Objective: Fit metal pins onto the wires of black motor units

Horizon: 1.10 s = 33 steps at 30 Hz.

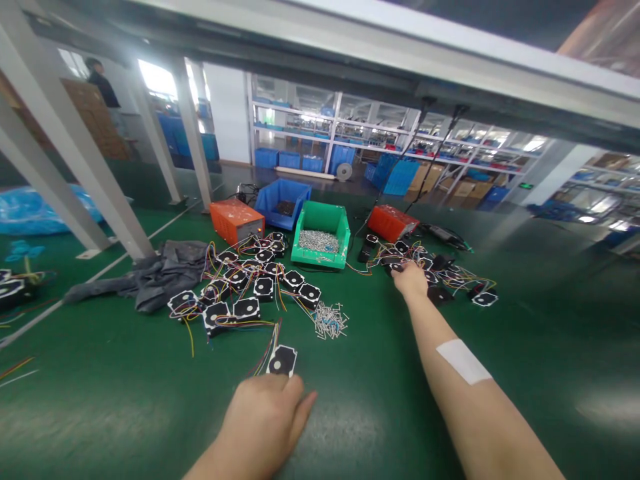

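Note:
In the lower middle, my left hand (pixel 265 413) is closed over the near end of a motor (pixel 283 361) with a black-and-white face and coloured wires. Its thumb sticks out to the right, and the other fingertips are hidden. My right hand (pixel 411 281) reaches far forward into the right-hand heap of wired motors (pixel 485 299). Its fingers are pinched on a dark motor (pixel 397 267), mostly hidden by the hand. Many similar motors (pixel 246 309) lie with tangled wires at centre left. A small pile of screws (pixel 330 321) rests beside them.
Behind the motors stand a green bin (pixel 320 259) of screws, a blue bin (pixel 283 190) with dark small parts, and two orange boxes (pixel 235 220). Grey cloth (pixel 170 273) lies left, near metal posts (pixel 75 127). A beam (pixel 350 53) crosses overhead. A person (pixel 103 87) stands far back.

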Motion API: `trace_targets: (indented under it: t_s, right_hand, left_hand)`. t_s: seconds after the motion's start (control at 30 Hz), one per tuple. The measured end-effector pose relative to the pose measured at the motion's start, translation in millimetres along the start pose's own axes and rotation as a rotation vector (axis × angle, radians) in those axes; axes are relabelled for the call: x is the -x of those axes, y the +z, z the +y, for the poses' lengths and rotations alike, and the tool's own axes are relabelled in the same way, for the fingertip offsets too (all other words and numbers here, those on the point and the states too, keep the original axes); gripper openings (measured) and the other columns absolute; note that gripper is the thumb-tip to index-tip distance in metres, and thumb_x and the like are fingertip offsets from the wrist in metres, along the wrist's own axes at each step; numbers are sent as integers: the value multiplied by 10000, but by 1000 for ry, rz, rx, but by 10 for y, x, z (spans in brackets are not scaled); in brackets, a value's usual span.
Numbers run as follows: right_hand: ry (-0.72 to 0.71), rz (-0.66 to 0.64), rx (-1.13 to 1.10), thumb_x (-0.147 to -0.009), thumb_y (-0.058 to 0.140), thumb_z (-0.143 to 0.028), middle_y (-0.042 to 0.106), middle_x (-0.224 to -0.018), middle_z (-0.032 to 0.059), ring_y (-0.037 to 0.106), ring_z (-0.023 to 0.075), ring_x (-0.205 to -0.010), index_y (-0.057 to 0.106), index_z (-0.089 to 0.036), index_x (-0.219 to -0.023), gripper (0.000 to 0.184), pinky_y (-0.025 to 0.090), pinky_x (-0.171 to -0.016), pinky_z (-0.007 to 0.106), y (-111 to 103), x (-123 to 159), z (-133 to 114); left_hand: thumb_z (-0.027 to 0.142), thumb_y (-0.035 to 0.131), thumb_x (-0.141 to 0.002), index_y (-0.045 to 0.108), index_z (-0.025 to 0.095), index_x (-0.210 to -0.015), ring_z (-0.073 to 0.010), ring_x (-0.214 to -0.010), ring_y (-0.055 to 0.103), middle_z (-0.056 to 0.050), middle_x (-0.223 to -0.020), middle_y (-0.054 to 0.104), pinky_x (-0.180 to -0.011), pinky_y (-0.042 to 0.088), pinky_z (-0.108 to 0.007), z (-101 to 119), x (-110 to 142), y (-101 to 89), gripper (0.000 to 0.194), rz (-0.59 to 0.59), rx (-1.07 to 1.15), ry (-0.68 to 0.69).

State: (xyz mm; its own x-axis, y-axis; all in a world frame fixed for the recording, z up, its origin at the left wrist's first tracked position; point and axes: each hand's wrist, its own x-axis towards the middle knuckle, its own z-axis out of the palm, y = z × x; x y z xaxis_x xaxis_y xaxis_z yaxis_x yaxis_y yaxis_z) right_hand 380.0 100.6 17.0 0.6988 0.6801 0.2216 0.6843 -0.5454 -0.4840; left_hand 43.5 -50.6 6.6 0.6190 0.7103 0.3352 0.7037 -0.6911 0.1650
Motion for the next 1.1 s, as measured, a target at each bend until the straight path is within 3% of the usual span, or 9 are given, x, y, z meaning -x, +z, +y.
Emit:
trace_targets:
  t_s: [0.13, 0.2, 0.33, 0.57, 0.67, 0.73, 0.87, 0.97, 1.1]
  right_hand:
    - [30, -48, 215, -551, 680, -322, 430, -1104, 267, 385, 379, -1046, 428, -62, -1100, 658, 341, -796, 473, 172, -103, -41]
    - [21, -72, 282, -596, 640, -383, 431, -1103, 263, 389, 372, -1046, 427, -74, -1095, 624, 349, -783, 467, 209, -115, -40]
    - [-38, -85, 369, -691, 523, -431, 468, -1076, 212, 419, 325, -1034, 420, -106, -1083, 520, 356, -785, 430, 172, -88, -7]
    - [-81, -156, 437, -583, 604, -399, 575, -874, 157, 526, 325, -873, 504, -118, -916, 447, 363, -743, 441, -103, 80, -14]
    - [-176, -114, 283, -595, 585, -399, 577, -861, 113, 538, 292, -833, 489, -157, -885, 389, 378, -728, 424, -310, 386, -94]
    - [-287, -115, -31, -605, 580, -394, 567, -868, 84, 547, 241, -783, 447, -176, -921, 406, 408, -699, 377, -459, 724, -189]
    - [-619, -496, -684, -626, 600, -304, 539, -948, 51, 522, 181, -871, 390, -199, -961, 409, 405, -780, 324, -675, 1566, -439]
    - [-739, -690, -746, -599, 644, -244, 508, -1031, 52, 475, 186, -969, 413, -210, -975, 442, 365, -851, 331, -695, 2069, -618]
    - [-879, -825, -629, -572, 675, -212, 508, -1055, 54, 470, 192, -973, 463, -210, -996, 474, 365, -846, 343, -552, 2248, -742]
  left_hand:
    - [298, 364, -785, 566, 175, -728, -215, -624, 576, -72, -674, 620, -561, 438, -343, -95, -60, 93, 243, -204, 85, -85]
    - [272, 411, -761, 553, 172, -936, -238, -845, 558, -105, -911, 615, -724, 431, -386, -189, -72, 138, 247, -183, 143, -93]
    - [290, 526, -681, 308, 186, -1247, -274, -1194, 272, -135, -1313, 317, -944, 261, -443, -322, -65, 231, 616, -126, 157, -138]
    - [261, 458, -736, 350, 208, -1223, -225, -1176, 299, -76, -1273, 395, -964, 232, -435, -324, -102, 219, 501, -83, 327, -116]
    - [240, 437, -750, 421, 215, -1169, -204, -1121, 366, -68, -1225, 447, -947, 276, -399, -276, -123, 224, 420, -37, 593, -137]
    - [261, 442, -750, 478, 193, -1110, -207, -1021, 451, -94, -1156, 493, -881, 348, -383, -235, -133, 237, 368, -11, 835, -276]
    - [343, 426, -766, 507, 128, -1053, -197, -809, 544, -139, -991, 555, -690, 434, -352, -131, -123, 200, 368, -69, 1563, -578]
    - [357, 418, -779, 512, 134, -1033, -219, -849, 541, -141, -982, 560, -684, 437, -367, -85, -81, 118, 351, -121, 2068, -548]
    - [290, 534, -724, 531, 158, -980, -196, -797, 562, -104, -945, 590, -689, 450, -352, -153, -37, 33, 288, -36, 2236, -520]
